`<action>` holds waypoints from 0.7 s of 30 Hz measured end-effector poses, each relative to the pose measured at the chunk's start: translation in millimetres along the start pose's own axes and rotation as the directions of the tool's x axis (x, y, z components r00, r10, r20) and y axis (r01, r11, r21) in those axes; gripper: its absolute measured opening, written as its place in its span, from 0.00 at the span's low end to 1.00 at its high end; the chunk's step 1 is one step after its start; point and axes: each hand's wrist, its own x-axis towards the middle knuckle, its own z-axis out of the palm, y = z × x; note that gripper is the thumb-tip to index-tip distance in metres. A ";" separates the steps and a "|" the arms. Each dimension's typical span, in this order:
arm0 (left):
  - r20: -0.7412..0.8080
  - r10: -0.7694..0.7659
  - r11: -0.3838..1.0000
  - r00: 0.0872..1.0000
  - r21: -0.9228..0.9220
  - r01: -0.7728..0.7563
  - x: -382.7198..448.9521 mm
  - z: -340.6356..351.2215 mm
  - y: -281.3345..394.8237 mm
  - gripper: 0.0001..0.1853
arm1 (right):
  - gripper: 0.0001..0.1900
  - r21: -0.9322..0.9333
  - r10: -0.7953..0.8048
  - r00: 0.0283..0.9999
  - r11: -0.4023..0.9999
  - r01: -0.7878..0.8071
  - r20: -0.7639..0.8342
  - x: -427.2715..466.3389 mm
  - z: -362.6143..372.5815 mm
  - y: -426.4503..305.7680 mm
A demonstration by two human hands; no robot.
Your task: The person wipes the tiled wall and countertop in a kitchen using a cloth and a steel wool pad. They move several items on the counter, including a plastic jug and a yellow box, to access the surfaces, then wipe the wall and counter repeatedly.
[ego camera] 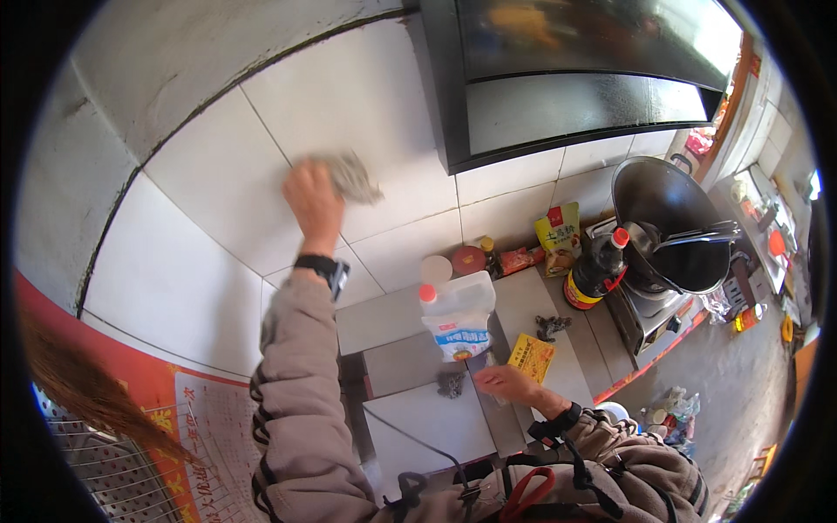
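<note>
My left hand (316, 196) is raised against the white tiled wall (392, 222), gripping a grey cloth (354, 178). Hand and cloth are blurred. Low on the right, my right hand (513, 384) hangs over the counter (428, 425) with its fingers loosely curled; whether it touches or holds anything is unclear. Just left of it lies a dark steel-wool scourer (450, 384). A yellow printed packet (531, 358) is behind it on the right. Farther back stands a translucent white jug (467, 294) with a red cap, beside a white-and-blue printed bag (460, 337).
A black range hood (582, 118) juts from the wall. A large wok (660, 196) sits on a gas stove (654, 320) to the right, beside a dark sauce bottle (592, 271). Another scourer (552, 327) and a green food pouch (560, 236) are on the counter. A wire rack (111, 457) stands lower left.
</note>
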 end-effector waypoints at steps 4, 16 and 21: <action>0.260 0.137 0.988 0.956 -0.111 -0.111 -61.8 -8.3 31.1 0.16 | 0.17 -0.003 0.029 0.998 1.000 -0.029 -0.063 -10.3 -11.1 5.3; -0.066 -0.014 0.997 0.998 0.070 0.018 137.6 -7.7 47.1 0.25 | 0.16 -0.039 -0.062 0.994 0.998 0.059 -0.093 -5.7 -21.4 7.2; 0.251 0.500 0.837 0.829 0.107 -0.537 22.9 12.8 78.5 0.09 | 0.17 -0.044 -0.105 0.993 0.994 0.103 -0.058 -9.2 -9.8 15.9</action>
